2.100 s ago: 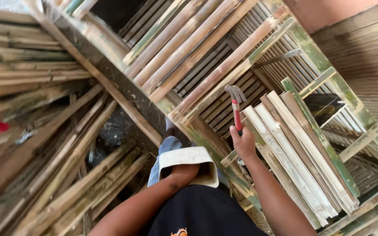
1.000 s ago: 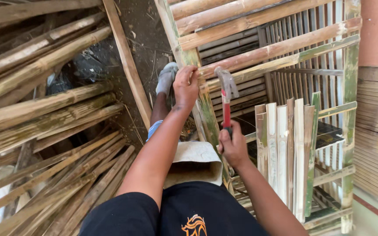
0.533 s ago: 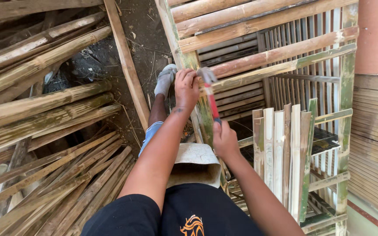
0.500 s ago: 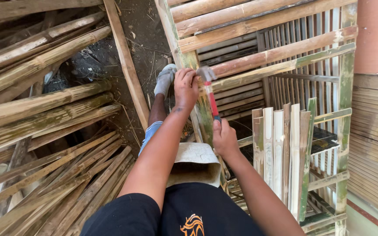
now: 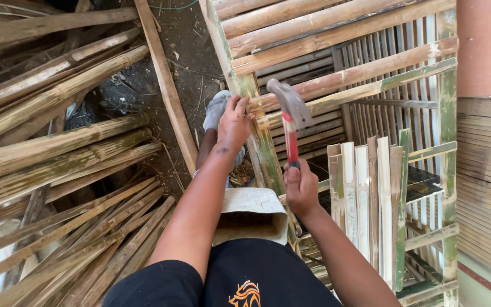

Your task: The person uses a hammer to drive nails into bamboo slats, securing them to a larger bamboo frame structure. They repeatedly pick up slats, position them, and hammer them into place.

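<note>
**Bamboo frame under the hammer: hand positions noted**

Bamboo makes up nearly everything within reach. My left hand [image 5: 235, 120] rests with fingers spread on the green-streaked upright bamboo post [image 5: 257, 133] of the slatted bamboo frame [image 5: 365, 74]; it clenches nothing, and appears to be steadying the joint where the horizontal pole [image 5: 336, 85] meets that post. Whether a nail sits under the fingertips, I cannot tell.

My right hand [image 5: 301, 187] is clenched around the lower end of the red-handled steel claw hammer [image 5: 290, 122]. The head is raised just to the right of my left hand, close to the joint. Gripping low on the handle gives swing.

Right of my right hand stands a row of pale split bamboo slats [image 5: 365, 199], upright against the frame. Left of my left arm lie loose bamboo poles [image 5: 58, 148]. Beyond my left hand, my foot in a grey shoe [image 5: 216, 111] stands on dirt.
</note>
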